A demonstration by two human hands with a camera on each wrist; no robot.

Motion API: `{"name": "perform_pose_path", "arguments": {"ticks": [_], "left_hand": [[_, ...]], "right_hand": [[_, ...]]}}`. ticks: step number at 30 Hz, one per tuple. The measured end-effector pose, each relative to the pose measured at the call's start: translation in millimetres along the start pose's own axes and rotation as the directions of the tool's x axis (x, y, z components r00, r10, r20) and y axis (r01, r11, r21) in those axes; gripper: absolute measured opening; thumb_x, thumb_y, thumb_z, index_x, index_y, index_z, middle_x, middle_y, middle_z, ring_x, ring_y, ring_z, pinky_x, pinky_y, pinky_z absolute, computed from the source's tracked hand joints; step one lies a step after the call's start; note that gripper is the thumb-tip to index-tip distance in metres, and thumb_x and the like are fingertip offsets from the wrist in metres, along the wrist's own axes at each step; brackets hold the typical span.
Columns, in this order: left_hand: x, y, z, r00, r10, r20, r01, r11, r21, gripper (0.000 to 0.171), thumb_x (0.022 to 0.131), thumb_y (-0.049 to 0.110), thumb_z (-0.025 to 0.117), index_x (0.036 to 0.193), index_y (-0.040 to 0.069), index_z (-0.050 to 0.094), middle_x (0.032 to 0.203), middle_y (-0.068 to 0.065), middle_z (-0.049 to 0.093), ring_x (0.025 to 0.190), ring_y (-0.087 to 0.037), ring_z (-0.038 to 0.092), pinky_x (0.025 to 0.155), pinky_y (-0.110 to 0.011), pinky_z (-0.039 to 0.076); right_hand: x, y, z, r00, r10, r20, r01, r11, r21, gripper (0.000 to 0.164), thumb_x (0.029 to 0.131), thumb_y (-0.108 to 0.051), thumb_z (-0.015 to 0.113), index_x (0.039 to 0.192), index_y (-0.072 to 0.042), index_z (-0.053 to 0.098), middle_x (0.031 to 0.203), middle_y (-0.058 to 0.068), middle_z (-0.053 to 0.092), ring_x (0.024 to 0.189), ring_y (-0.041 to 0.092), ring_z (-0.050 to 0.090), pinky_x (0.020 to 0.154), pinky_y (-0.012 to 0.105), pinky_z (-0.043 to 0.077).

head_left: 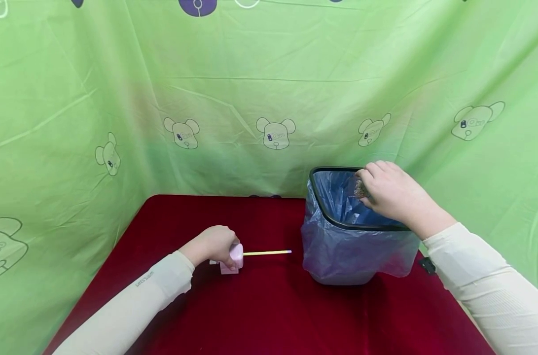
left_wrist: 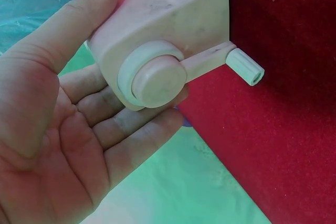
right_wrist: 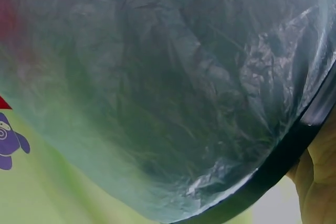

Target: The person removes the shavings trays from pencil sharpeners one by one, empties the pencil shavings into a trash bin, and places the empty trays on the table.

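Observation:
A pale pink hand-crank pencil sharpener [left_wrist: 168,14] is gripped by my left hand [head_left: 216,244], thumb on one side and fingers on the other. Its crank and round hub face the left wrist camera. From its front a yellow pencil [head_left: 266,253] points right, over the red cloth. Over the bin's opening, my right hand [head_left: 390,190] pinches a small clear shavings drawer [head_left: 359,188] with brownish shavings in it. A blue plastic bag [head_left: 335,190] lines the bin. In the right wrist view, the bag and rim hide most of that hand.
The bin's black rim [head_left: 326,212] clamps the bag, whose skirt hangs down outside. Red cloth [head_left: 260,310] covers the table. A small black object [head_left: 427,265] lies right of the bin. Green printed curtains [head_left: 233,98] stand behind and at both sides.

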State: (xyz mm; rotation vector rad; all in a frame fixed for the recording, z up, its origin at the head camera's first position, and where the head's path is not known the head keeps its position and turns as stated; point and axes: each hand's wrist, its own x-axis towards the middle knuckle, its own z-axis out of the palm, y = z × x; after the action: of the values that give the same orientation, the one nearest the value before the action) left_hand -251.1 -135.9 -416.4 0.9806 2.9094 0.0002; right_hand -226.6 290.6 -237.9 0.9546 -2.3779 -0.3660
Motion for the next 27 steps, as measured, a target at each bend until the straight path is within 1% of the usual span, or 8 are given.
{"name": "perform_pose_path", "arguments": {"ticks": [9,16,19,24,27], "left_hand": [[0.6,-0.2,0.2,1.000,0.008,-0.002,-0.008,1.000,0.000,0.045,0.064,0.053,0.092,0.094,0.022,0.080,0.068,0.015,0.060,0.071,-0.009,0.053,0.073,-0.031,0.050],[0.8,0.6,0.4,1.000,-0.007,0.002,0.007,1.000,0.005,0.049,0.063,0.054,0.092,0.096,0.020,0.080,0.072,0.013,0.062,0.073,-0.010,0.054,0.075,-0.033,0.052],[0.7,0.9,-0.1,1.000,-0.011,0.003,0.011,1.000,0.002,0.049,0.063,0.054,0.093,0.096,0.020,0.079,0.071,0.013,0.062,0.073,-0.010,0.054,0.074,-0.032,0.051],[0.1,0.3,0.6,1.000,-0.009,-0.002,0.009,1.000,0.004,0.045,0.062,0.054,0.093,0.091,0.022,0.078,0.069,0.014,0.060,0.072,-0.009,0.053,0.072,-0.032,0.051],[-0.2,-0.2,1.4,1.000,-0.012,-0.002,0.012,1.000,0.000,0.049,0.062,0.053,0.093,0.096,0.020,0.079,0.072,0.013,0.062,0.073,-0.009,0.054,0.074,-0.032,0.052]], "right_hand": [[1.5,0.9,2.3,0.999,-0.029,-0.029,0.028,0.999,-0.022,0.040,0.072,-0.016,0.085,0.099,0.004,0.061,0.091,0.016,0.060,0.093,0.039,0.060,0.090,0.053,0.048],[2.1,1.2,4.9,0.995,-0.077,-0.070,0.074,0.997,-0.033,0.039,0.070,-0.012,0.084,0.096,0.004,0.060,0.088,0.017,0.059,0.090,0.040,0.060,0.088,0.053,0.049],[2.6,0.9,4.9,0.992,-0.091,-0.083,0.089,0.995,-0.036,0.036,0.070,-0.010,0.082,0.094,0.004,0.059,0.087,0.016,0.058,0.089,0.040,0.060,0.088,0.053,0.049],[3.5,-0.2,4.1,0.994,-0.091,-0.065,0.089,0.995,-0.038,0.042,0.070,-0.012,0.084,0.099,0.006,0.060,0.090,0.018,0.060,0.091,0.041,0.060,0.090,0.053,0.049],[3.7,-1.0,3.6,0.995,-0.087,-0.041,0.086,0.996,-0.040,0.047,0.069,-0.013,0.086,0.103,0.007,0.061,0.092,0.019,0.061,0.093,0.041,0.060,0.091,0.053,0.048]]}}
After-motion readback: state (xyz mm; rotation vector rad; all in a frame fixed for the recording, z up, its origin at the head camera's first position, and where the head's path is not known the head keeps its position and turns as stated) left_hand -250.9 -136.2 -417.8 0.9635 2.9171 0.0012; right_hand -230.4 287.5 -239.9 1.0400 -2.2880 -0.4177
